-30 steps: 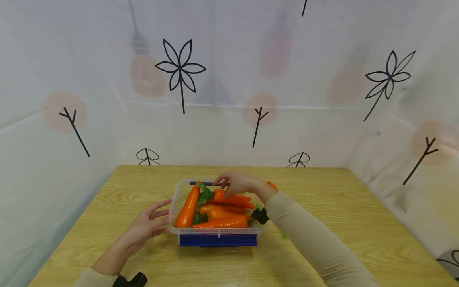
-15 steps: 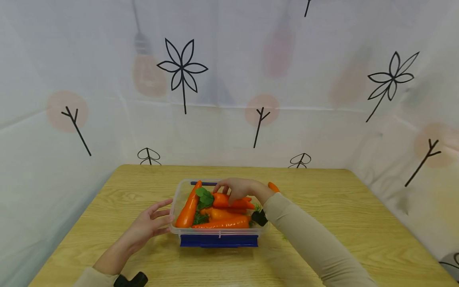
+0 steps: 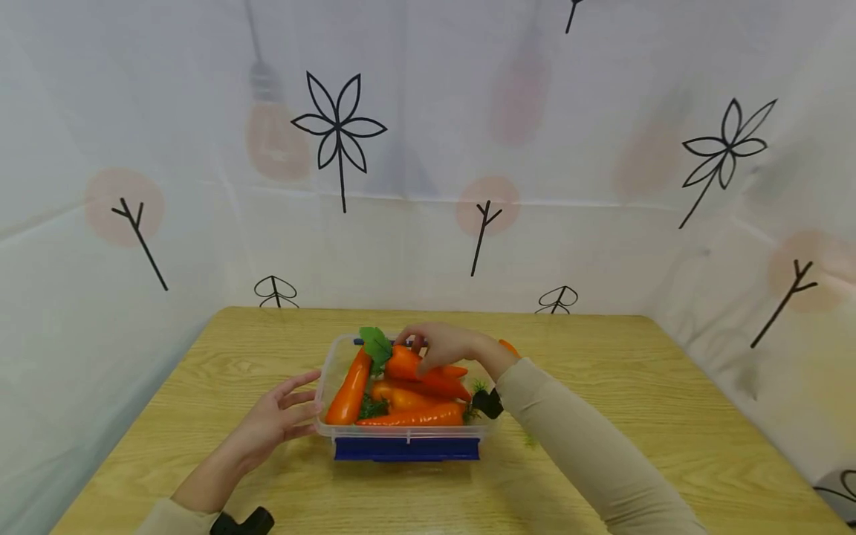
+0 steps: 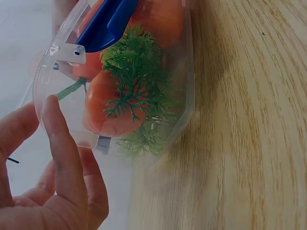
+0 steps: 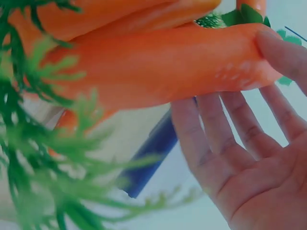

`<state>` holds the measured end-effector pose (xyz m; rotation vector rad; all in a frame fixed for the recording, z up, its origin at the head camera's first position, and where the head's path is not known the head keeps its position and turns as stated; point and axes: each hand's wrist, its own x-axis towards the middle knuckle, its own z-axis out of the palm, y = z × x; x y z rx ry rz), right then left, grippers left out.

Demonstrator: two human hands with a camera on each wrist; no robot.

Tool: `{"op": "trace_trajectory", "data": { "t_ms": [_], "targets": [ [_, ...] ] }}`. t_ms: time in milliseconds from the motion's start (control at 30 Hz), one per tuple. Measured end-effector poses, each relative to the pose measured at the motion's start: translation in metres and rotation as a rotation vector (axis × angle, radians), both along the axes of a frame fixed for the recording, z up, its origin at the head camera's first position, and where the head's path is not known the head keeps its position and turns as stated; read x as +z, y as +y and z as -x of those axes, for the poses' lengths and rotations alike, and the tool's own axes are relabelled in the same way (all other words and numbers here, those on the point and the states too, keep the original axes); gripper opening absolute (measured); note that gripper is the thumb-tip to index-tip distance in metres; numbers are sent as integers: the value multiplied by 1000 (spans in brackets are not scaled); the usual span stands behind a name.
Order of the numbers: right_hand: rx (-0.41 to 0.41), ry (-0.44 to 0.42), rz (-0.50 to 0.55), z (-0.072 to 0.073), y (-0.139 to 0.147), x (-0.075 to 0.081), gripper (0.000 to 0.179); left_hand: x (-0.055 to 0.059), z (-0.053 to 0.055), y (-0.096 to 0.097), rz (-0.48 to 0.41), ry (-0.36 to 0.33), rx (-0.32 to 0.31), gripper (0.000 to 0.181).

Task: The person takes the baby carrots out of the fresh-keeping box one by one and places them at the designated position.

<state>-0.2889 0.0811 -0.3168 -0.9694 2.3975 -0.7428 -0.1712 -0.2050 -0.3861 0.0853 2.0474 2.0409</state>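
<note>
A clear plastic box (image 3: 374, 432) with blue latches stands in the middle of the table, several orange carrots inside. My right hand (image 3: 449, 346) reaches into it from the right and pinches a leafy-topped carrot (image 3: 403, 364) between thumb and fingers; the right wrist view shows the thumb pressing the thick end of this carrot (image 5: 163, 62). Along the box's left wall, my left hand (image 3: 270, 423) holds its fingers extended, fingertips touching the wall near the rim. Another carrot (image 3: 349, 390) leans at the left inside the box. One more carrot (image 3: 416, 416) lies along the front wall.
The box rests on a wooden table (image 3: 602, 379) with a patterned white cloth (image 3: 428, 245) hanging behind. The tip of an orange thing (image 3: 509, 347) shows behind the right wrist. Feathery greens (image 5: 76, 163) fill the left of the right wrist view.
The held carrot dipped into the box half a second ago and has since risen, its leafy end now up near the back rim. My left hand has stayed at the box wall.
</note>
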Motion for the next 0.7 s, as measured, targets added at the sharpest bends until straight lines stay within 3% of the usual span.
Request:
{"op": "trace_trajectory", "data": {
  "t_ms": [200, 367, 700],
  "targets": [
    [-95, -55, 122, -2, 4, 8, 54, -1, 0, -2, -3, 10, -16, 68],
    [-141, -30, 234, -5, 8, 15, 54, 0, 0, -1, -3, 11, -16, 68],
    [-273, 21, 339, -8, 17, 20, 56, 1, -1, 0, 2, 0, 4, 65]
  ]
}}
